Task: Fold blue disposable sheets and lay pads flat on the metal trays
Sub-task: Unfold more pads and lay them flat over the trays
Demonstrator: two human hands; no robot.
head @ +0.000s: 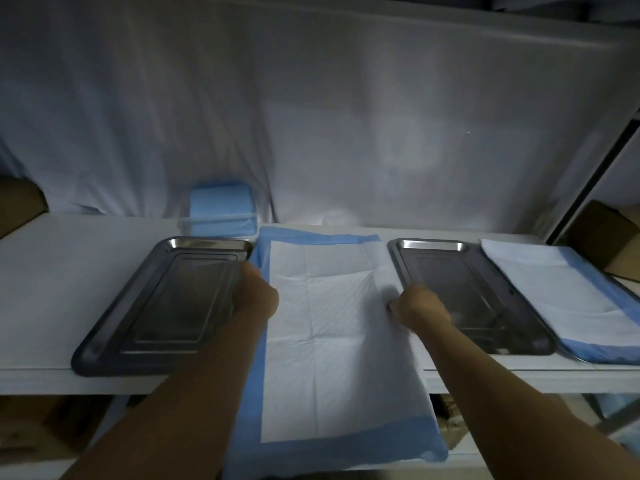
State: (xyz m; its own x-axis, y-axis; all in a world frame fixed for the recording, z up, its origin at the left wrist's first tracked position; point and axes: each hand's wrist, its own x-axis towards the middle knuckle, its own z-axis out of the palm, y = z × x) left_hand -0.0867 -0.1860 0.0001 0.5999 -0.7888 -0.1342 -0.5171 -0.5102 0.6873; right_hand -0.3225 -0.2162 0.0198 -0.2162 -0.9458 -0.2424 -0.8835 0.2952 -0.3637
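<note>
Your left grip [256, 289] and right grip [419, 306] each pinch a side edge of the open pad [322, 341]. It lies on the tabletop [52, 289] between the bare left tray [166, 299] and right tray [460, 282], evidently held so it lifts flat.

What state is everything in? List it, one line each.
Unfolded pad: spread flat between two trays, front end hanging off the table.
Left tray: no pad yet.
Middle tray: no pad yet.
Right tray: covered by a flat pad.
Folded stack: piled at the back.
Left hand: grips unfolded pad's left edge.
Right hand: grips its right edge.
</note>
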